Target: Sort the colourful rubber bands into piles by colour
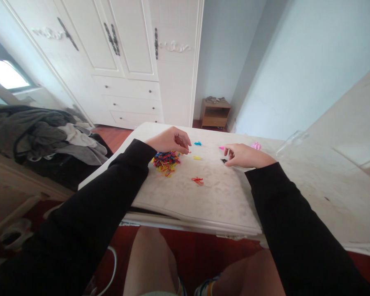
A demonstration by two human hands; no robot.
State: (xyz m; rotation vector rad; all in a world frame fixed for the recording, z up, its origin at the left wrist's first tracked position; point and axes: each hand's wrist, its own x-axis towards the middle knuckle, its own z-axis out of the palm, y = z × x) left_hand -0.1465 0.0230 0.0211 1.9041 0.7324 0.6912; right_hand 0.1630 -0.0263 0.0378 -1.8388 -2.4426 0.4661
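On the left, my left hand (174, 140) is closed in a pinch, with a small red-orange rubber band (190, 152) showing at its fingertips. Just below that hand lies a mixed pile of coloured rubber bands (166, 162). My right hand (245, 156) has its fingers curled but apart, its fingertips beside a small black group of bands (223, 160); contact is unclear. Separate small groups lie between and around the hands: blue (197, 143), yellow (197, 158), pink (221, 148) and red (197, 181).
Everything lies on a pale tabletop (209, 201). Right of my right hand are a pink bunched item (256, 146) and a clear plastic container (291, 143). A heap of clothes (49, 131) stands left, a white wardrobe (129, 98) behind, and a small wooden cabinet (216, 114) beyond the table.
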